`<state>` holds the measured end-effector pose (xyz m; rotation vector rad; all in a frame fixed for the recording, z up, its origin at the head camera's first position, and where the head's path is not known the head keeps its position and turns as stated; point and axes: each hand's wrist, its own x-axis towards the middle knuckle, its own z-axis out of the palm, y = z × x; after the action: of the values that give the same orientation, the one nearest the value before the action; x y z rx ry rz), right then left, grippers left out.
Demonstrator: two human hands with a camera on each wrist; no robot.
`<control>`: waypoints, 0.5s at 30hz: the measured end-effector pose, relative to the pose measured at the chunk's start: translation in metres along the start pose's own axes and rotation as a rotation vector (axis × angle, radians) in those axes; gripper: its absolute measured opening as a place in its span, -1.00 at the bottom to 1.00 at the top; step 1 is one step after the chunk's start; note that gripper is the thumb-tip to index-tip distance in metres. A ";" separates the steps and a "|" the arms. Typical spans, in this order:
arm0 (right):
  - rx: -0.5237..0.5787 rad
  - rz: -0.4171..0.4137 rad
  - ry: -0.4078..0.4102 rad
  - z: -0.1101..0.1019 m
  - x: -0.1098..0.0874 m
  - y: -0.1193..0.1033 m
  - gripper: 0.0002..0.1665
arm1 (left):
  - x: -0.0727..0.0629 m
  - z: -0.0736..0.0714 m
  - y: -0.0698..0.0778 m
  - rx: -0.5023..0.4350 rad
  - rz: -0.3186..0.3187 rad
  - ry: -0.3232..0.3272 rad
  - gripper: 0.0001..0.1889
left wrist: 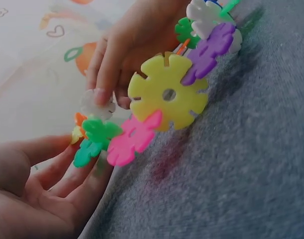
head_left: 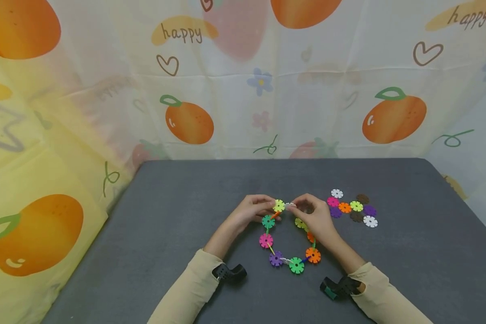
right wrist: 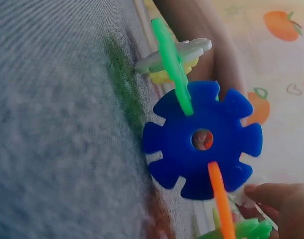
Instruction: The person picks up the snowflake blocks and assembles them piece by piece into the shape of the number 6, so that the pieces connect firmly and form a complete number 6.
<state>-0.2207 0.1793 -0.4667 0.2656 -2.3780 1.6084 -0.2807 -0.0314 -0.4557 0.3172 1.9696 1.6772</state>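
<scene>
A chain of colourful notched plastic discs, slotted edge to edge, curves into a ring between my hands. My left hand (head_left: 252,209) pinches a yellow disc (head_left: 279,205) at the ring's top left. Beside it, my right hand (head_left: 313,215) pinches a white disc (head_left: 290,205), also seen under its fingers in the left wrist view. Down the left side run a teal disc (head_left: 268,221), a pink disc (head_left: 266,240) and a purple disc (head_left: 276,258). A green disc (head_left: 296,265) and an orange disc (head_left: 313,255) form the bottom. A blue disc (right wrist: 166,142) fills the right wrist view.
Loose discs lie in a group right of my right hand, among them a white disc (head_left: 370,221), an orange disc (head_left: 345,207) and a brown disc (head_left: 363,198). The grey table (head_left: 178,193) meets a fruit-printed curtain (head_left: 234,112) at its back edge.
</scene>
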 end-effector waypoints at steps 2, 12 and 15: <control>-0.030 0.021 -0.003 -0.001 0.000 0.000 -0.84 | 0.000 -0.001 -0.001 -0.013 -0.017 -0.017 -0.66; -0.099 0.038 0.037 -0.005 0.002 -0.002 -0.85 | 0.000 -0.002 -0.001 0.001 -0.045 0.071 -0.69; -0.223 0.068 0.075 -0.009 0.003 -0.002 -0.79 | -0.002 -0.003 -0.001 0.028 -0.040 0.068 -0.71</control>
<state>-0.2221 0.1866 -0.4604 0.0800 -2.5045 1.3380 -0.2811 -0.0352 -0.4556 0.2325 2.0365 1.6564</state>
